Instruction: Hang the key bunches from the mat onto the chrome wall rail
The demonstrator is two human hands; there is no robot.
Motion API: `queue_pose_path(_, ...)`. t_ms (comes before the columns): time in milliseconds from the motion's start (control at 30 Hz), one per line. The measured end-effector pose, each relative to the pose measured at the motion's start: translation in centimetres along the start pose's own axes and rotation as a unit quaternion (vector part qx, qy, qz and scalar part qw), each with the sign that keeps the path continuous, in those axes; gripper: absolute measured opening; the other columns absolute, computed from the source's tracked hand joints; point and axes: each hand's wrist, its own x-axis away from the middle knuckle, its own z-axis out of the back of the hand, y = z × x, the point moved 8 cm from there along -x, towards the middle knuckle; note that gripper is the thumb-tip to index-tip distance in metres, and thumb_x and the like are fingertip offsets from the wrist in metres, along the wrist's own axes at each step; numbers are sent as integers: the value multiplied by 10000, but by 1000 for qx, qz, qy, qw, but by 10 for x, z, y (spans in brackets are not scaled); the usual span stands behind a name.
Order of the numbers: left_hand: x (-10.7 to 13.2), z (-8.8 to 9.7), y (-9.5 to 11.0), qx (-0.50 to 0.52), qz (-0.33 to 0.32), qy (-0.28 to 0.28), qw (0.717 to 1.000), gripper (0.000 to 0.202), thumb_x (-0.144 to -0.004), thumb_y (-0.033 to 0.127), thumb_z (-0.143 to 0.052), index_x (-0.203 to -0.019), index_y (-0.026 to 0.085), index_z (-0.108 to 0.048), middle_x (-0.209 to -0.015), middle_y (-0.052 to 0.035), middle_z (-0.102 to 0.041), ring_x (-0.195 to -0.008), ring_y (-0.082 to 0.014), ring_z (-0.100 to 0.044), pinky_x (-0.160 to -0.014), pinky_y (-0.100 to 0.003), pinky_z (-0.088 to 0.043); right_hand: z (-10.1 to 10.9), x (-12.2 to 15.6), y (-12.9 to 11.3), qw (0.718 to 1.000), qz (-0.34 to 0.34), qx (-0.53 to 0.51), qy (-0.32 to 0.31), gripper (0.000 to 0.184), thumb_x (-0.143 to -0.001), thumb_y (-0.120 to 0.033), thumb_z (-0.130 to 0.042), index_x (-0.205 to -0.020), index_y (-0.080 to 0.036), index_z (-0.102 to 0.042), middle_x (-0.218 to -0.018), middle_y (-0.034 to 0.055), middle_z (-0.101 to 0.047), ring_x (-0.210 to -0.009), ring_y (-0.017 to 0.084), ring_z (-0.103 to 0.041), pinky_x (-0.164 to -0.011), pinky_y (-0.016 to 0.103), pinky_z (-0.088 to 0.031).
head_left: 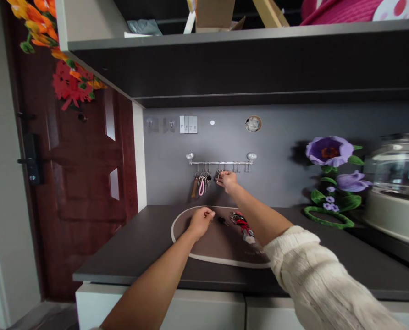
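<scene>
My right hand (228, 180) is raised to a metal hook rail (221, 163) on the grey wall. Its fingers pinch a key ring (218, 176) just below one of the hooks; whether the ring hangs on the hook I cannot tell. To its left, several keys (204, 178) hang from the rail, with a pink strap (201, 187) and a brown fob (194, 188). My left hand (201, 222) hovers over a brown mat, fingers curled together, and what they hold, if anything, is hidden. A black key (222, 221) and a red key bunch (241, 223) lie on the mat (221, 256).
Purple knitted flowers (330, 151) and a clear-domed appliance (397, 192) stand on the right of the dark counter (135, 243). A shelf (245, 64) overhangs the wall, holding a cardboard box (214, 13). On the left is a dark red door (84, 192).
</scene>
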Motion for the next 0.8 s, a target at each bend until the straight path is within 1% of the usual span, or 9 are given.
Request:
queue_pose_path(133, -1, 0, -1, -4, 0, 1, 1000, 154, -720, 275, -473, -645, 148, -519, -556, 21, -492, -537, -92, -441, -549, -216, -342, 1, -3, 5, 1000, -7, -4, 7, 85, -765, -99, -453, -702, -152, -473, -579, -22, -521, -447, 52, -506, -493, 217, -491)
queue_pose_path(233, -1, 0, -1, -8, 0, 0, 1000, 160, -722, 280, -471, -640, 150, -517, -544, 26, -481, -527, -92, -436, -540, -216, -337, 3, -3, 9, 1000, -14, -7, 9, 93, -766, -93, -452, -696, -152, -469, -547, -32, -504, -441, 49, -501, -503, 217, -499)
queue_pose_path(400, -1, 1, -1, -18, -6, 5, 1000, 151, -725, 268, -473, -643, 149, -514, -559, 24, -477, -538, -89, -433, -543, -211, -330, 5, 1, 13, 1000, -26, -13, 3, 106, -766, -96, -454, -682, -162, -457, -519, -49, -479, -438, 41, -496, -517, 206, -507)
queue_pose_path(567, 0, 1, -1, -16, 7, 1, 1000, 154, -731, 269, -474, -651, 147, -523, -547, 22, -483, -533, -91, -439, -534, -208, -339, 9, 3, 15, 999, -33, -10, -3, 108, -771, -105, -451, -685, -170, -447, -524, -58, -473, -431, 39, -491, -511, 215, -509)
queue_pose_path(700, 1, 3, 2, -15, 11, 7, 1000, 141, -729, 255, -484, -657, 143, -532, -562, 15, -504, -543, -90, -446, -540, -205, -344, 12, 6, 16, 999, -35, 5, -10, 106, -769, -147, -487, -672, -170, -451, -517, -59, -472, -448, 40, -490, -505, 203, -504)
queue_pose_path(800, 3, 4, 5, -11, 15, 8, 1000, 138, -728, 251, -488, -661, 140, -536, -562, 16, -504, -539, -89, -443, -535, -204, -339, 16, 10, 20, 999, -38, 11, -18, 112, -771, -152, -489, -666, -169, -454, -520, -53, -474, -460, 44, -495, -501, 193, -501)
